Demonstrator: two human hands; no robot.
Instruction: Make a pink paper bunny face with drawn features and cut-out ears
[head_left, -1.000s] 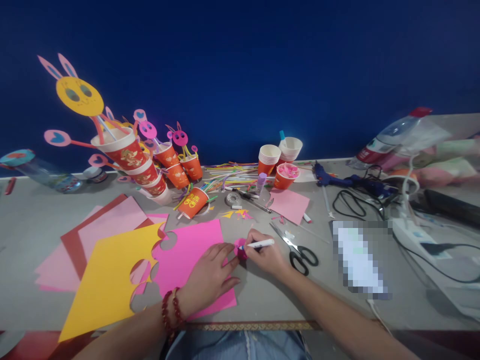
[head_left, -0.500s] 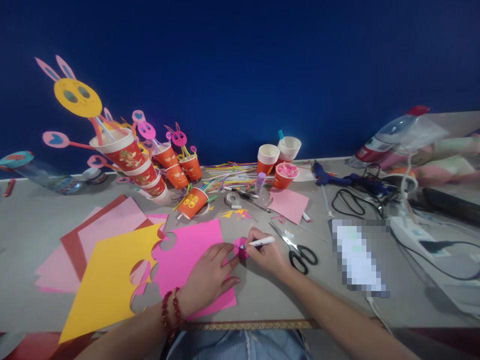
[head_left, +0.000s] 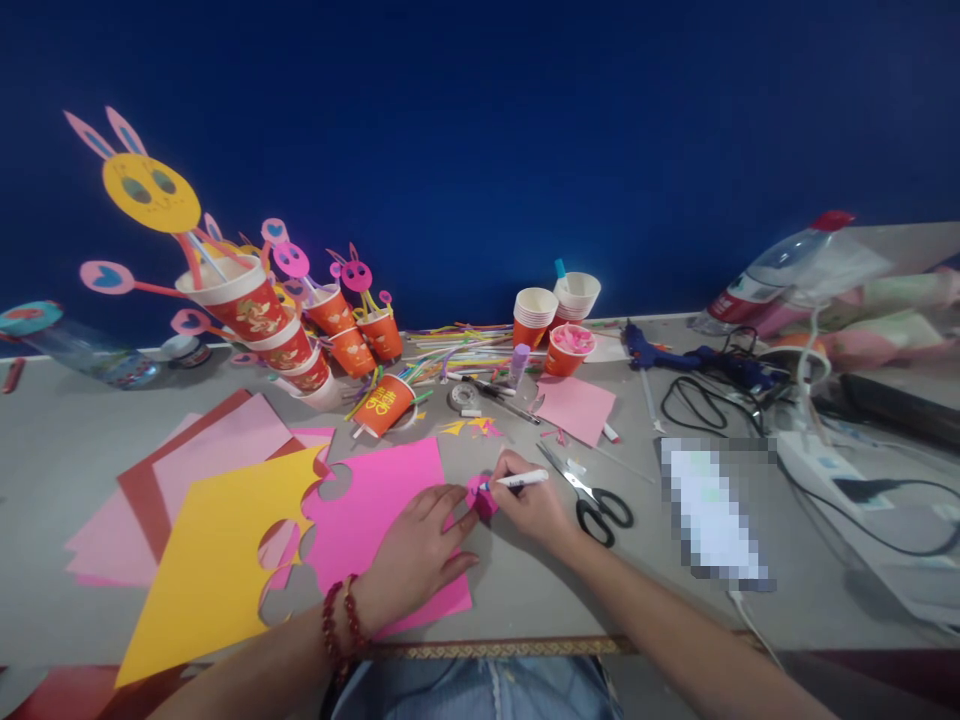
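Note:
My right hand [head_left: 531,503] is closed around a white marker [head_left: 523,480], its tip on a small magenta paper circle [head_left: 478,492] lying on the table. Some blue marks show on the circle, too small to read. My left hand [head_left: 424,545] lies flat with fingers stretched, its fingertips at the circle's left edge. Beneath that hand is a magenta paper sheet [head_left: 375,490] with a rounded cut-out. A yellow sheet [head_left: 202,550] with round cut-outs overlaps it on the left. Black-handled scissors [head_left: 592,500] lie open just right of my right hand.
Paper-cup rabbit figures [head_left: 247,310] stand at the back left. A tipped orange cup [head_left: 384,405], pipe cleaners [head_left: 450,350] and stacked cups [head_left: 532,315] are behind my hands. To the right are a blue glue gun [head_left: 652,350], cables, a blurred-out phone [head_left: 709,510] and a bottle [head_left: 772,275].
The view has shifted very slightly. The marker tip has moved a little on the magenta circle; my left hand stays in place.

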